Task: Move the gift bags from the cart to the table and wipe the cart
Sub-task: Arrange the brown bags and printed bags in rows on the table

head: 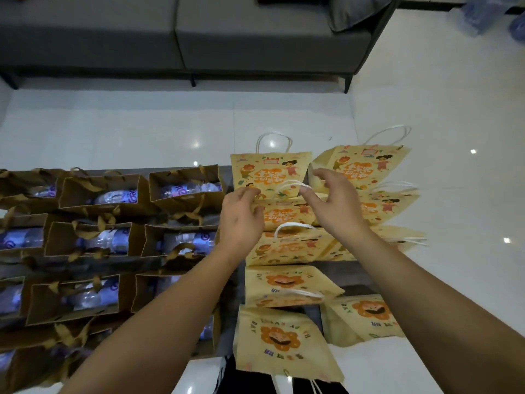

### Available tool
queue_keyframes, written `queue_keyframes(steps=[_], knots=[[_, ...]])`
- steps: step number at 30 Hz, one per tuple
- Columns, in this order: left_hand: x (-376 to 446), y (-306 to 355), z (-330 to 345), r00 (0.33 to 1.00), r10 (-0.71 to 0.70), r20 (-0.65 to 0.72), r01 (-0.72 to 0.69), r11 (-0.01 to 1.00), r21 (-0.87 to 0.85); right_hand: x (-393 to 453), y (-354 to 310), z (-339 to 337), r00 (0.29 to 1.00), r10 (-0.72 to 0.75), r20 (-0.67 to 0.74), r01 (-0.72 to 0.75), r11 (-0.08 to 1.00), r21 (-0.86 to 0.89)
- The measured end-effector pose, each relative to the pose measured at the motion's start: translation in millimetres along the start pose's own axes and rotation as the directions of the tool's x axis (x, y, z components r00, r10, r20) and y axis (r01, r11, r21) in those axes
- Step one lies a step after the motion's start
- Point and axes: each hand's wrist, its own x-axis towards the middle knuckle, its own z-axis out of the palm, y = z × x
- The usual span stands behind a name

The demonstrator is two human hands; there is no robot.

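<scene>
Several yellow printed gift bags with white handles lie overlapping in two columns on a dark surface [349,268] at right. My left hand [241,220] pinches the left top edge of the second yellow gift bag [287,214] in the near column. My right hand [333,200] is at that bag's right top corner, thumb against its white handle [289,184] and fingers curved above it. The farthest yellow bag [270,172] lies just beyond both hands. Several brown gift bags [184,186] with water bottles inside stand in rows at left.
A grey sofa [255,38] runs across the back, with a cushion [358,9] on its right end. Glossy white floor tiles [440,109] surround the surface. More yellow bags [281,339] hang over the near edge, close to my body.
</scene>
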Motion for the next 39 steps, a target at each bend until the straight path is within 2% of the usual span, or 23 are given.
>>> queue_keyframes(steps=[2,4,8,14,18,20,22,24,26,27,28,30,32,36,39], knots=[[-17.4,7.6,-2.6,0.998,-0.015,-0.066,0.013,1.0,-0.021,-15.8,15.2,-5.0,0.998,0.052,-0.04,-0.052,0.999,-0.003],[-36.4,15.0,-2.7,0.997,-0.052,-0.052,0.048,0.996,-0.069,-33.4,32.7,-7.2,0.994,0.106,-0.035,-0.106,0.994,0.002],[-73.3,19.1,10.2,0.997,-0.075,0.034,0.078,0.994,-0.078,-69.0,61.6,-2.4,0.987,0.153,0.043,-0.153,0.988,-0.012],[-109.7,36.8,16.3,0.98,-0.198,-0.004,0.197,0.978,-0.069,-102.8,79.3,4.6,0.974,0.145,0.173,-0.163,0.982,0.096],[-118.9,67.9,18.8,0.992,-0.121,-0.027,0.118,0.989,-0.089,-119.0,94.8,-7.2,0.97,0.147,0.191,-0.172,0.978,0.119],[-118.8,94.2,25.2,0.999,-0.044,0.002,0.045,0.996,-0.073,-121.7,107.6,-20.7,0.973,0.17,0.155,-0.192,0.971,0.139],[-117.3,120.6,36.9,0.998,0.023,0.06,-0.021,0.999,-0.031,-121.3,121.5,-39.6,0.978,0.199,0.063,-0.207,0.961,0.181],[-116.7,142.1,53.2,0.989,0.086,0.123,-0.092,0.995,0.048,-119.8,138.2,-60.8,0.967,0.226,-0.118,-0.202,0.962,0.186],[-115.2,160.0,72.2,0.975,0.116,0.189,-0.139,0.984,0.116,-114.3,155.7,-82.0,0.939,0.208,-0.273,-0.186,0.977,0.106],[-114.1,168.4,81.2,0.97,0.109,0.219,-0.139,0.982,0.126,-109.3,162.1,-92.5,0.947,0.179,-0.266,-0.173,0.984,0.045],[-113.1,175.7,89.6,0.964,0.097,0.247,-0.132,0.983,0.129,-100.3,170.2,-99.6,0.97,0.142,-0.197,-0.147,0.989,-0.012],[-110.2,185.2,106.6,0.95,0.065,0.306,-0.118,0.98,0.16,-79.6,179.1,-111.1,0.995,0.096,0.004,-0.095,0.991,-0.098],[-103.5,185.9,122.7,0.93,0.023,0.367,-0.116,0.965,0.234,-63.4,180.9,-120.9,0.989,0.096,0.115,-0.087,0.993,-0.077],[-84.2,174.5,143.7,0.901,-0.042,0.432,-0.127,0.926,0.356,-38.3,183.8,-128.9,0.986,0.144,0.087,-0.158,0.968,0.195],[-69.4,173.9,151.9,0.901,-0.036,0.431,-0.145,0.914,0.379,-15.4,189.2,-125.0,0.98,0.193,0.047,-0.198,0.93,0.311]])
